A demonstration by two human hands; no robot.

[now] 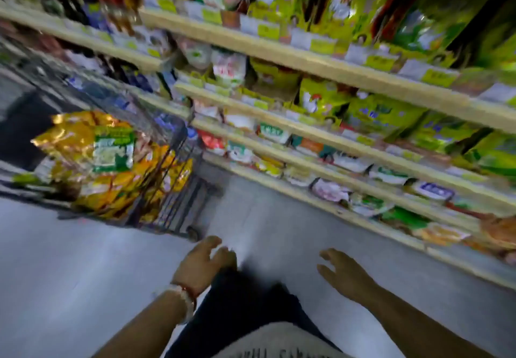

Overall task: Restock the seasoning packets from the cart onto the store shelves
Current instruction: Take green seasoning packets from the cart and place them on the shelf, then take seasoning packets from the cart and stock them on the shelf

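In cart (167, 190): packets (111, 151) heaped, long axes mixed; left hand (202, 262), right hand (343, 274) empty, fingers relaxed.

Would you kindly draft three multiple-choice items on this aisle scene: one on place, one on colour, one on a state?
1. Where does the cart stand relative to the shelves?
A. left of them
B. right of them
C. behind the person

2. What colour dominates the packets piled in the cart?
A. blue
B. golden yellow
C. black

3. What are the hands holding?
A. a packet each
B. the cart handle
C. nothing

Answers: 1 A, the cart sits at the left with the shelves running right; 2 B, the heap is gold foil; 3 C, the left hand and right hand hang open over the floor.
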